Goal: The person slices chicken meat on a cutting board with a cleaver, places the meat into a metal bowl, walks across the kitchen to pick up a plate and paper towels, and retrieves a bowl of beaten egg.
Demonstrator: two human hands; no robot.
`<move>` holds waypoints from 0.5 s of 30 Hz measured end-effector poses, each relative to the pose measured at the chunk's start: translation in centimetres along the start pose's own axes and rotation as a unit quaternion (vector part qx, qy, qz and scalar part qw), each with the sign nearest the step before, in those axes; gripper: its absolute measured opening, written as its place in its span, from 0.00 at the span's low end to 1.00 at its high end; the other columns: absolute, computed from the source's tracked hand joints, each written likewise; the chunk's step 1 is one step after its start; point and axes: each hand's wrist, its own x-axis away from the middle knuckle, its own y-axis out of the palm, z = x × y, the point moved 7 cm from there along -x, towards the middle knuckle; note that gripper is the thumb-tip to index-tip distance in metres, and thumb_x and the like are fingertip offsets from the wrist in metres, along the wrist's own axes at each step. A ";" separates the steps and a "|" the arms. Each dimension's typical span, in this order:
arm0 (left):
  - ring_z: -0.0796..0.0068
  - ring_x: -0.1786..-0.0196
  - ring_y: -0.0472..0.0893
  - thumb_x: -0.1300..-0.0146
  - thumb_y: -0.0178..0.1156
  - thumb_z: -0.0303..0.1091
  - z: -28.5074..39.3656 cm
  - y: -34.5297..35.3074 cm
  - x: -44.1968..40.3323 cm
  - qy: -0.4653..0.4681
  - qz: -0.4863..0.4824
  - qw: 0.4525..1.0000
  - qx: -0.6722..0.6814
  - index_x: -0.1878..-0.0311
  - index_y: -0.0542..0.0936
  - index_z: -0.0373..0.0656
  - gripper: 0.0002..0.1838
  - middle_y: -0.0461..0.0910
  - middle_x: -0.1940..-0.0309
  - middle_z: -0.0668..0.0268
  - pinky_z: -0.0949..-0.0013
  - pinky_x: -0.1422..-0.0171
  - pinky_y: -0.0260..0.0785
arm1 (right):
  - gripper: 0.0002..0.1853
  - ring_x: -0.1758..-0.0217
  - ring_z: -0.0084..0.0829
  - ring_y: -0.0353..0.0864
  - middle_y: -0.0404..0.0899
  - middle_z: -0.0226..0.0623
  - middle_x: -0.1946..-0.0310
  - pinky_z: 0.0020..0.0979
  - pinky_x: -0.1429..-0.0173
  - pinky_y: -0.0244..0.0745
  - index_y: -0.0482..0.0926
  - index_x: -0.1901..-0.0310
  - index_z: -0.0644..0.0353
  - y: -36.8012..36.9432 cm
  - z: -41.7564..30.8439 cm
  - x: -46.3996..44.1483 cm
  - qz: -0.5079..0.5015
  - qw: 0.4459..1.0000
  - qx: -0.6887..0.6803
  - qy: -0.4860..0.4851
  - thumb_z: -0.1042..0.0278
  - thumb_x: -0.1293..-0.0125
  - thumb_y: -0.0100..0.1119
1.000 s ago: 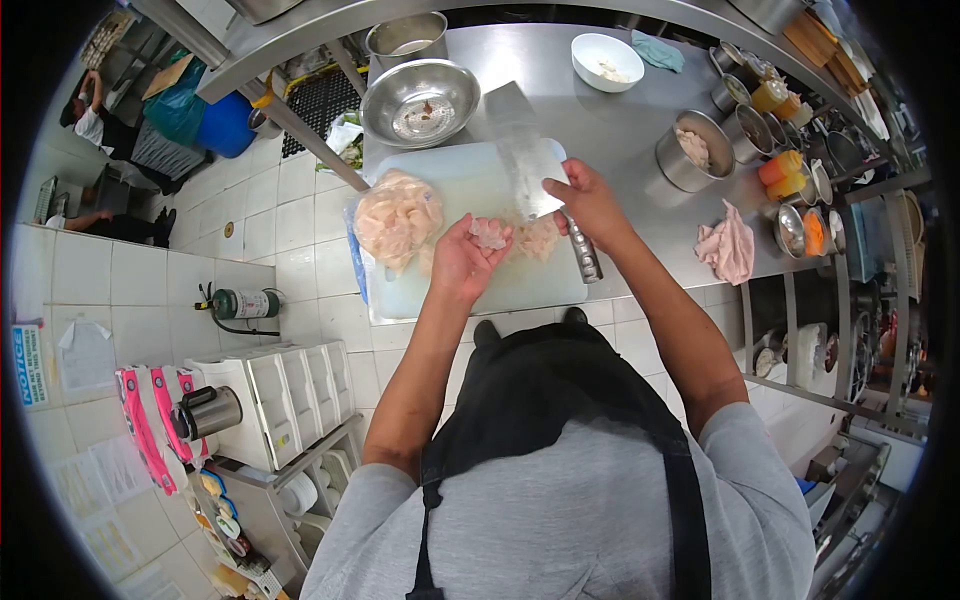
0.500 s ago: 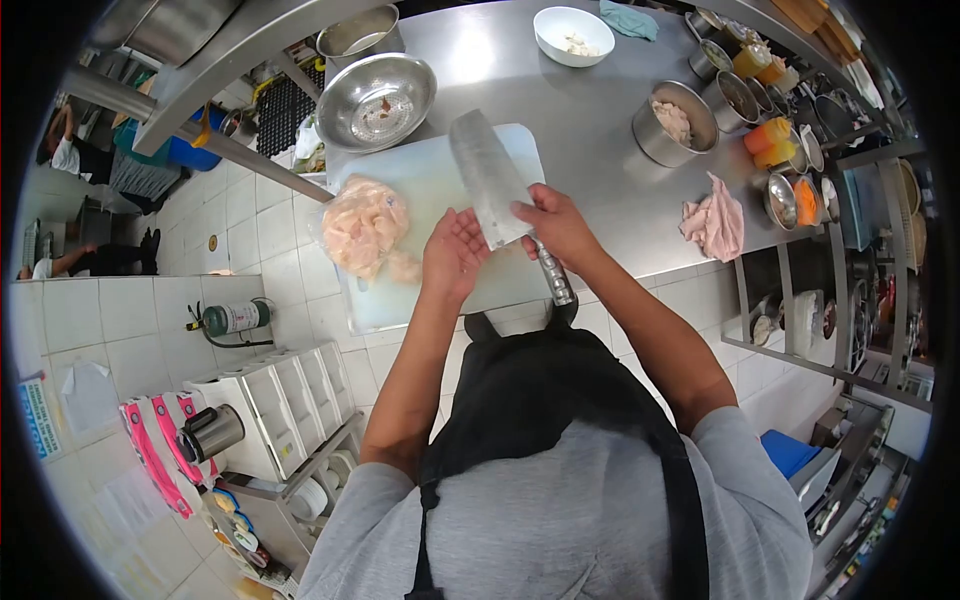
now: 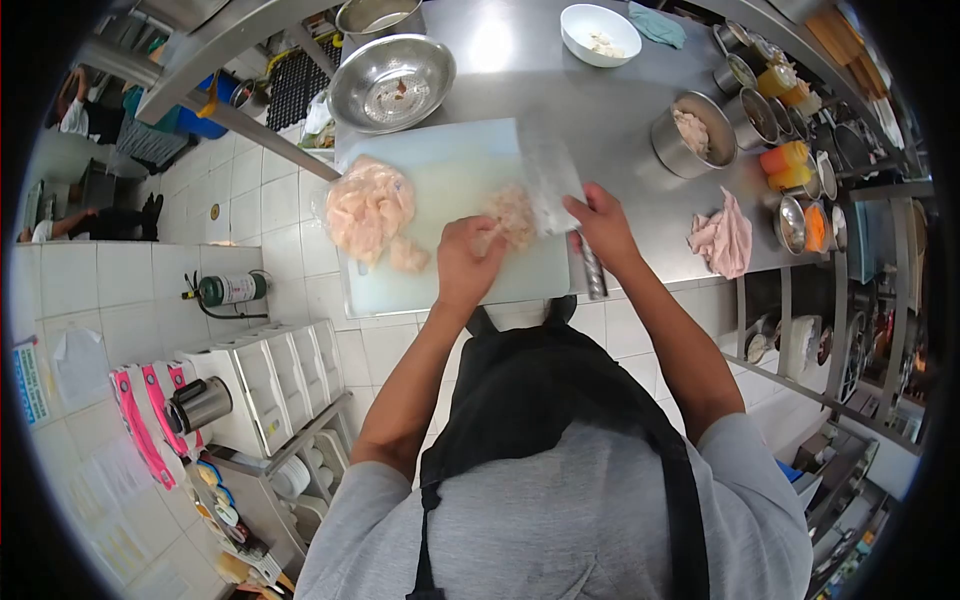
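My right hand (image 3: 603, 225) grips a wide cleaver (image 3: 550, 185) near the base of its blade, with the metal handle pointing down toward me. The blade is blurred and beside a small pile of cut pale pink meat (image 3: 512, 217) on the white cutting board (image 3: 400, 297). My left hand (image 3: 469, 262) is at the left edge of that pile, fingers bent together on some of the meat. Left of it lies a single meat piece (image 3: 408, 254), next to a clear plastic bag of raw meat (image 3: 366, 212).
Behind the board stands a steel bowl (image 3: 392, 84). Farther back is a white bowl (image 3: 600, 36). To the right are a steel pot (image 3: 693, 135) holding pale meat and a pink cloth (image 3: 722, 235). A metal shelf post (image 3: 265, 140) slants at the left.
The cleaver has moved right, away from my left hand, uncovering the cut meat. My left hand, spread half a second ago, has turned over and closed at the pile.
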 end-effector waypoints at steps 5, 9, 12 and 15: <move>0.42 0.30 0.74 0.43 0.82 0.48 0.6 1.5 0.1 0.042 0.023 0.995 -0.091 0.36 0.79 0.42 0.35 0.78 0.34 0.50 0.39 0.24 0.64 | 0.10 0.83 0.24 0.76 0.74 0.30 0.74 0.32 0.79 0.73 0.77 0.55 0.63 -2.9 5.2 3.8 0.018 0.998 0.044 0.042 0.66 0.21 0.65; 0.37 0.19 0.64 0.44 0.82 0.53 1.1 2.9 -1.0 0.028 0.082 0.987 -0.137 0.27 0.73 0.40 0.47 0.72 0.26 0.44 0.39 0.18 0.58 | 0.10 0.83 0.24 0.76 0.74 0.31 0.76 0.33 0.80 0.72 0.75 0.56 0.62 -1.1 6.1 4.2 -0.001 0.996 0.058 0.061 0.66 0.21 0.65; 0.30 0.19 0.63 0.43 0.81 0.56 2.1 4.0 -1.7 0.009 0.088 0.984 -0.156 0.23 0.71 0.38 0.51 0.69 0.23 0.40 0.38 0.17 0.58 | 0.10 0.83 0.26 0.77 0.75 0.35 0.76 0.35 0.78 0.73 0.75 0.53 0.62 2.1 5.1 4.0 -0.049 0.993 0.093 0.051 0.66 0.22 0.64; 0.25 0.19 0.61 0.41 0.79 0.57 0.7 4.5 -1.5 0.005 0.130 0.988 -0.083 0.23 0.71 0.36 0.51 0.65 0.21 0.35 0.33 0.17 0.56 | 0.10 0.82 0.26 0.77 0.76 0.38 0.76 0.36 0.77 0.74 0.75 0.52 0.63 5.2 4.9 3.8 -0.093 0.984 0.145 0.036 0.66 0.22 0.63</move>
